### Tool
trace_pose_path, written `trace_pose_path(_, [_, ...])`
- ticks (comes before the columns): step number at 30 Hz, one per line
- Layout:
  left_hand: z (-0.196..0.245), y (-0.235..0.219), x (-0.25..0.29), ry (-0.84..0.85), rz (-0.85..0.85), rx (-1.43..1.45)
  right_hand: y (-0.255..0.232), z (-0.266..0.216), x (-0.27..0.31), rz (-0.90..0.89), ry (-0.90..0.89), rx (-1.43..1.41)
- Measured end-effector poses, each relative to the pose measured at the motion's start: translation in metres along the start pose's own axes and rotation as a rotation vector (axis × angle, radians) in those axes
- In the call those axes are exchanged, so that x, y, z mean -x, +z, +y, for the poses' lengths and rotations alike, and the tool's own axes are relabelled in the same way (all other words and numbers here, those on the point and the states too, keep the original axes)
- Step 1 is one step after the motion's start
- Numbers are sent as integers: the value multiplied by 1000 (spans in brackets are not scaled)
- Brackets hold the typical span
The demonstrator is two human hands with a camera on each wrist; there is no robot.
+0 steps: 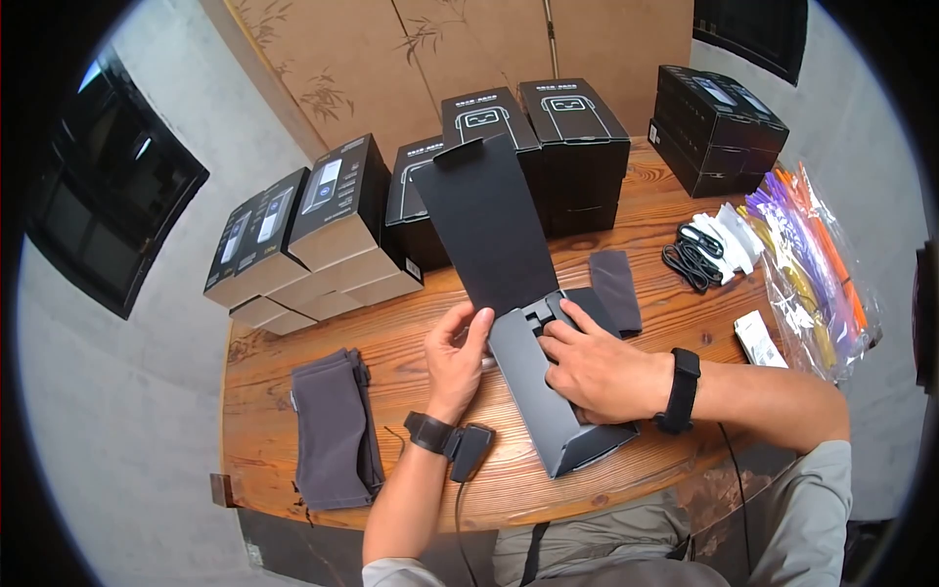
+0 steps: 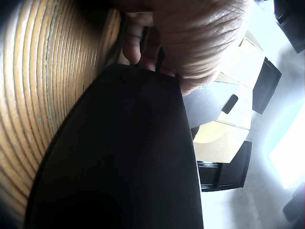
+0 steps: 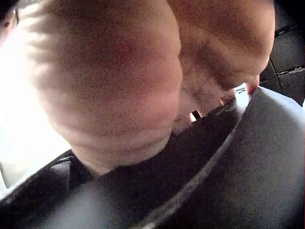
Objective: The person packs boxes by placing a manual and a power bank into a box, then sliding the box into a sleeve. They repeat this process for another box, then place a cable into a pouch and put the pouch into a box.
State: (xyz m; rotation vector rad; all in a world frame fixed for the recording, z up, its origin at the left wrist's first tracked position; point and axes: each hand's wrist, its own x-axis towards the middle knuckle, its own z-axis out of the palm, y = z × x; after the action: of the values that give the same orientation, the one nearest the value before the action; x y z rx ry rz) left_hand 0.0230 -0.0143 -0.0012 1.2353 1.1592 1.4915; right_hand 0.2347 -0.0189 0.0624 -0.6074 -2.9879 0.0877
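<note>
A black box [image 1: 523, 377] lies at a slant on the table, its long lid [image 1: 489, 225] standing up at the far end. My left hand [image 1: 455, 357] is at the box's left side, thumb tip close to the corner by the lid. In the left wrist view its fingers [image 2: 134, 45] are at the end of a dark panel [image 2: 119, 143]. My right hand [image 1: 611, 377] lies over the box, index finger along a dark part [image 1: 550, 305] near the lid. The other fingers bend down into the box, their tips hidden; I cannot tell what they hold.
Stacked product boxes [image 1: 337, 230] line the back, with another stack [image 1: 719, 127] at the far right. Grey cloth pouches [image 1: 333, 426] lie at left, one more [image 1: 614, 291] behind the box. Black cables [image 1: 693, 259], a small white box [image 1: 758, 339] and a bag of colourful strips [image 1: 817, 279] are at right.
</note>
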Motion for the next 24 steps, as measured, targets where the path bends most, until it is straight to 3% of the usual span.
trace_pose_path(10, [1, 0, 0, -4, 0, -2, 2, 0, 1, 21, 8, -42])
trace_pose_path(16, [-2, -1, -1, 6, -15, 6, -5, -1, -3, -112, 38, -58])
trace_pose_path(19, [-2, -1, 0, 3, -16, 8, -1, 1, 0, -59, 22, -100])
trace_pose_path(22, [-1, -1, 0, 5, -19, 12, 8, 2, 2, 109, 3, -108])
trace_pose_path(24, [-2, -1, 0, 9, -19, 11, 8, 2, 2, 83, -1, -66])
